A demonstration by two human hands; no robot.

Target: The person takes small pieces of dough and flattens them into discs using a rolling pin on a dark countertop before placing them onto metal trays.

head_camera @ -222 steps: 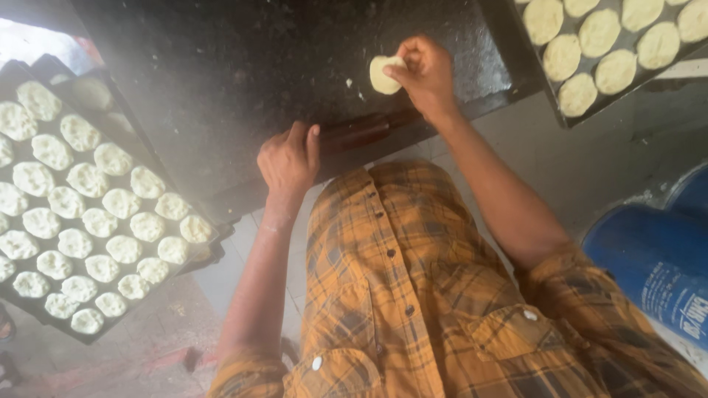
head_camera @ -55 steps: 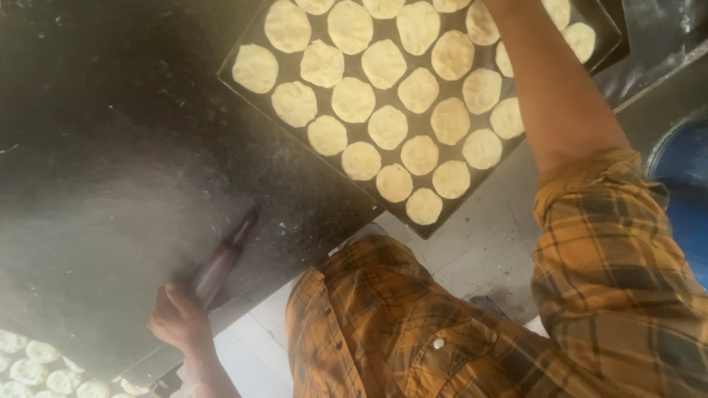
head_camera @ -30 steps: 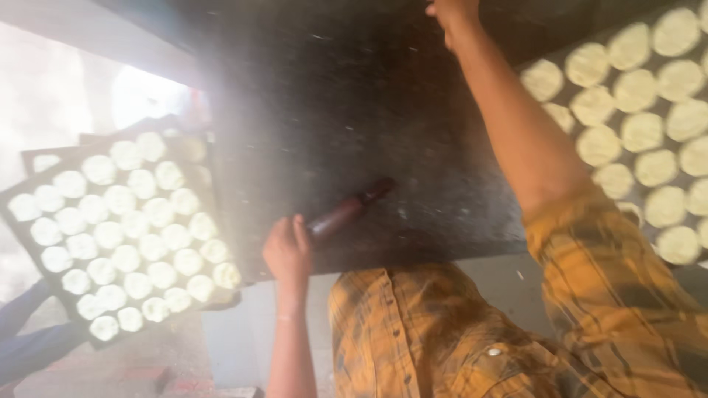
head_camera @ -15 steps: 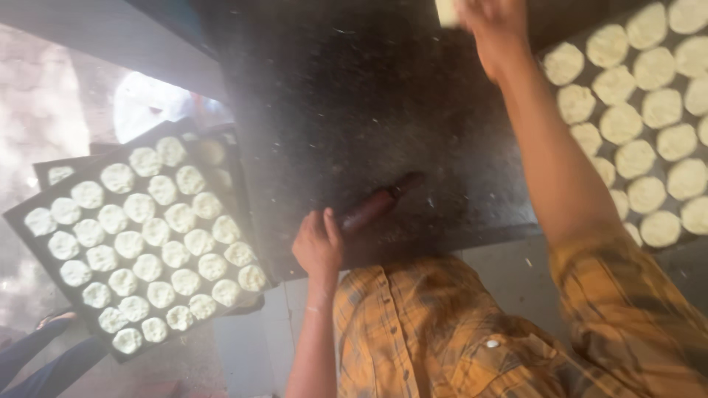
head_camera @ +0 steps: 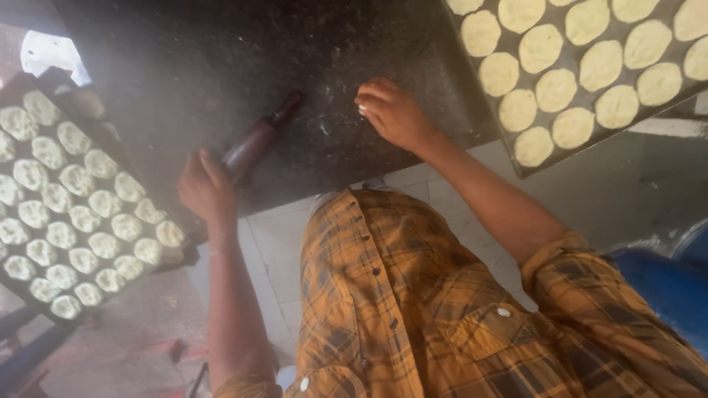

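Observation:
My left hand (head_camera: 206,190) grips the near end of a dark brown rolling pin (head_camera: 258,140), which lies at an angle on the black stone counter (head_camera: 184,59). To the right, my right hand (head_camera: 392,112) rests on the counter with its fingers curled down. A small pale piece of dough (head_camera: 361,110) just shows at its fingertips, and the hand hides the remainder. Flour dust marks the counter between my hands. An orange plaid shirt covers my body and right arm below.
A dark tray (head_camera: 472,63) of pale dough rounds (head_camera: 554,90) sits at the upper right. Another dark tray (head_camera: 186,249) full of dough discs (head_camera: 81,214) stands to the left, off the counter's edge. A blue barrel (head_camera: 664,287) is at the lower right, above a tiled floor.
My right hand has come back from the far side of the counter to a spot near the front edge. My left hand has stayed on the rolling pin.

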